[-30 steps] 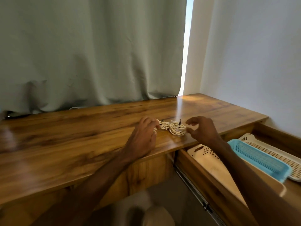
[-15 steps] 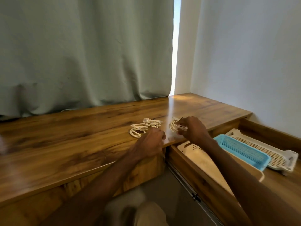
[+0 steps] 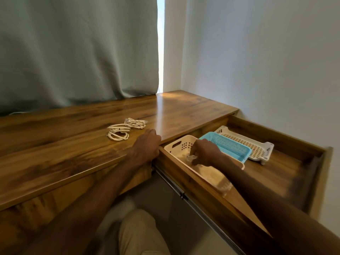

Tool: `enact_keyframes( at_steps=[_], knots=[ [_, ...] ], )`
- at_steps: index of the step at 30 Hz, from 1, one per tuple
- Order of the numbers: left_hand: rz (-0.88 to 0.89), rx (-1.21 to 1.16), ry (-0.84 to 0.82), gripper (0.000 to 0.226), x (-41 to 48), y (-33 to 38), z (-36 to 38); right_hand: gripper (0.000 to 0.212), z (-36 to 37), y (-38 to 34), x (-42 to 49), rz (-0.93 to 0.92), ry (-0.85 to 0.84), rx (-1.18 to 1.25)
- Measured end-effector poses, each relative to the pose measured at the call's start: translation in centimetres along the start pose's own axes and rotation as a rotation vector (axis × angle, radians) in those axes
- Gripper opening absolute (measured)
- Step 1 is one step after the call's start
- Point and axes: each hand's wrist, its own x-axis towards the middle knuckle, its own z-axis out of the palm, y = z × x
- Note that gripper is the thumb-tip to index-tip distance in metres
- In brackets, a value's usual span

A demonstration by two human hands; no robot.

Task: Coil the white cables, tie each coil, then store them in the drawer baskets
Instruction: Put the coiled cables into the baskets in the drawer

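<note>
Since half a second ago your right hand (image 3: 204,152) has left the table's front edge and dropped into the open drawer (image 3: 287,162), taking the carried coil (image 3: 191,157) with it. Your left hand (image 3: 146,144) has slid along that edge toward the drawer, and the two other coils have stayed put. In the head view, your right hand is inside the cream basket (image 3: 175,144), the one nearest you in the drawer. Its fingers (image 3: 197,161) are curled down and pinch the carried coil, which is blurred and hangs low over the basket's floor; whether it touches the floor you cannot tell. The blue basket (image 3: 228,147) lies just beside the cream one on its far side, and the white perforated tray (image 3: 250,145) lies beyond that, toward the drawer's back. Your left hand rests on the table (image 3: 64,150) at its front edge, right by the corner where the drawer starts. Its fingers are curled under into a loose fist, with nothing showing in them. The larger coil (image 3: 118,132) lies just beyond that hand, and the smaller coil (image 3: 135,123) touches its far side. A grey-green curtain (image 3: 73,52) hangs along the table's back edge.
</note>
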Motion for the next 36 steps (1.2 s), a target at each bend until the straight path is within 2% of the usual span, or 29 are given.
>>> enact_keyframes(
  at_steps=[5,9,12,14,17,20,22,24,27,30,33,36],
  knots=[
    [0.009,0.015,0.012,0.030,-0.6,0.2,0.1,0.034,2.9,0.6,0.4,-0.005,-0.015,-0.004],
    [0.025,-0.062,0.014,0.026,-0.7,-0.6,-0.1,0.031,1.1,-0.2,1.5,0.010,-0.014,0.090],
    [0.049,-0.136,0.055,0.021,-0.7,-2.0,-1.1,0.021,-1.6,-2.2,3.5,-0.098,0.071,0.189],
    [0.079,-0.158,0.165,0.022,-0.9,-3.2,-1.9,0.019,-2.8,-4.3,5.4,-0.164,0.130,0.298],
    [0.066,-0.177,0.332,0.025,-1.3,-5.3,-2.9,0.032,-3.1,-8.5,9.3,-0.239,0.265,0.321],
    [-0.023,-0.167,0.438,0.028,-1.7,-7.5,-3.3,0.056,-2.3,-12.4,12.9,-0.304,0.268,0.233],
    [-0.116,-0.157,0.436,0.028,-1.9,-8.9,-3.0,0.056,-1.6,-13.9,15.1,-0.325,0.201,0.188],
    [-0.202,-0.141,0.387,0.031,-2.0,-10.1,-2.5,0.041,-0.6,-14.7,16.7,-0.322,0.134,0.161],
    [-0.266,-0.149,0.302,0.036,-2.2,-11.1,-1.7,0.031,0.8,-14.7,17.9,-0.316,0.145,0.167],
    [-0.261,-0.141,0.281,0.033,-2.0,-11.4,-1.0,0.035,1.0,-14.0,17.3,-0.291,0.193,0.203],
    [-0.220,-0.131,0.295,0.015,-1.5,-11.0,-0.8,0.045,0.5,-11.8,16.2,-0.232,0.235,0.250],
    [-0.190,-0.142,0.312,0.006,-0.8,-10.0,-0.6,0.043,-1.1,-8.5,14.1,-0.163,0.283,0.246]
  ],
)
